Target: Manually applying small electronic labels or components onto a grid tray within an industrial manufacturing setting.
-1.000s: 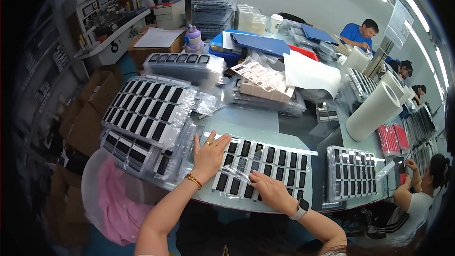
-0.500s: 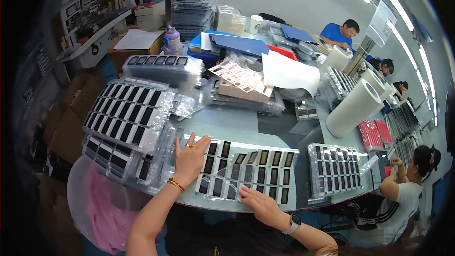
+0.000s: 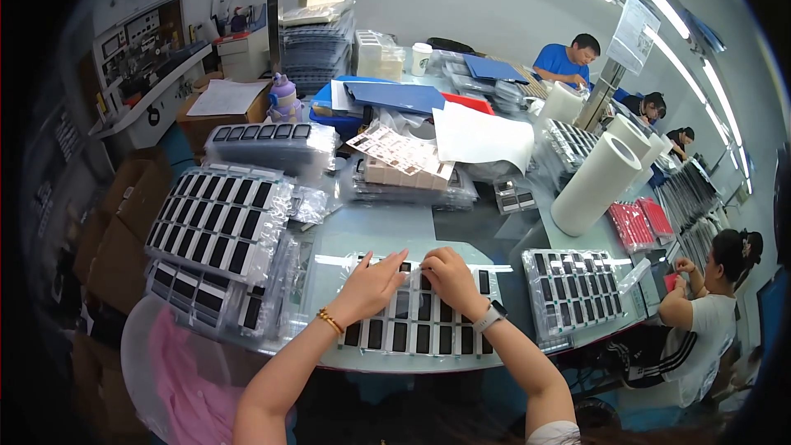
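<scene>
On the bench in front of me lies a clear tray [image 3: 399,351] with rows of dark rectangular panels [image 3: 423,339] in white frames. My left hand [image 3: 375,285] rests over the tray's far left part, its fingers stretched toward the far edge. Beside it, my right hand [image 3: 456,282] is bent at the far middle of the tray, fingertips pinched together near one panel. What the pinch holds, if anything, is too small to make out. Both hands and wrists cover several of the panels.
Stacked trays of similar panels [image 3: 216,218] stand at left, another tray stack [image 3: 574,292] at right. Behind are a cardboard-coloured block with a printed sheet [image 3: 400,148], white paper [image 3: 484,138] and a white roll [image 3: 596,185]. A co-worker [image 3: 710,313] sits at right; others work farther back.
My right hand has moved from the tray's near edge to its far middle. My left hand has shifted right, so both are now close together. The whole view has shifted slightly.
</scene>
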`<state>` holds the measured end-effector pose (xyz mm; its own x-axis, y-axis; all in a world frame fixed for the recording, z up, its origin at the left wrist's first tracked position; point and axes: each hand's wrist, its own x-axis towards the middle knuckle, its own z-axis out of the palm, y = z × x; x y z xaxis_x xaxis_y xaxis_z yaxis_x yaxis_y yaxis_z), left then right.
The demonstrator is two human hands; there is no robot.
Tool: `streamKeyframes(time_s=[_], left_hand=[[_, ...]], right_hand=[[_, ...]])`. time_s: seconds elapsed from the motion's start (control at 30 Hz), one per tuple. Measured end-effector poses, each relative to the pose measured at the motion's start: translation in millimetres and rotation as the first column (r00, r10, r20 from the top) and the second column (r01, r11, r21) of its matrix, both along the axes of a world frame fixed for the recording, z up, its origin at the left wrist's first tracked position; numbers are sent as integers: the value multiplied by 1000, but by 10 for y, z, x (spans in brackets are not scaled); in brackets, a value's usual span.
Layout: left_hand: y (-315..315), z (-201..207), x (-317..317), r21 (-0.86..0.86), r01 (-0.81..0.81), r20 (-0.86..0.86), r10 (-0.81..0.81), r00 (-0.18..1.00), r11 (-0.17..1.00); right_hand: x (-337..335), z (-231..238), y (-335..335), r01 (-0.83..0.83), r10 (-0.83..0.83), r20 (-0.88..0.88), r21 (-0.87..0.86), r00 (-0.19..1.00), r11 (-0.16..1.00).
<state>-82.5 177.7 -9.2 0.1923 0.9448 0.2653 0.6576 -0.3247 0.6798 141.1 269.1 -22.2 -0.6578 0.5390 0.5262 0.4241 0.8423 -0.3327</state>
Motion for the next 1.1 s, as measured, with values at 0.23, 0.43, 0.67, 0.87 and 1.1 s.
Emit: streamKeyframes(time_s=[0.23, 0.43, 0.67, 0.87, 1.1], left_hand=[[26, 97, -10, -144, 9, -317, -54, 947, 990], [-29, 53, 42, 78, -20, -368, 47, 928, 997], [-479, 494, 1071, -153, 245, -227, -275, 934, 957], [-199, -181, 1172, 179, 110, -389, -33, 921, 978], [-199, -256, 1163, 132, 99, -434, -32, 901, 986]], right_hand=[[91, -84, -171, -20, 13, 51, 133, 999, 991], [125, -5, -195, -39, 39, 4, 45, 999, 998], [317, -66, 127, 14, -11, -66, 46, 998, 999], [310, 37, 193, -84, 82, 79, 27, 994, 996], [393, 126, -52, -102, 112, 54, -160, 992, 982]])
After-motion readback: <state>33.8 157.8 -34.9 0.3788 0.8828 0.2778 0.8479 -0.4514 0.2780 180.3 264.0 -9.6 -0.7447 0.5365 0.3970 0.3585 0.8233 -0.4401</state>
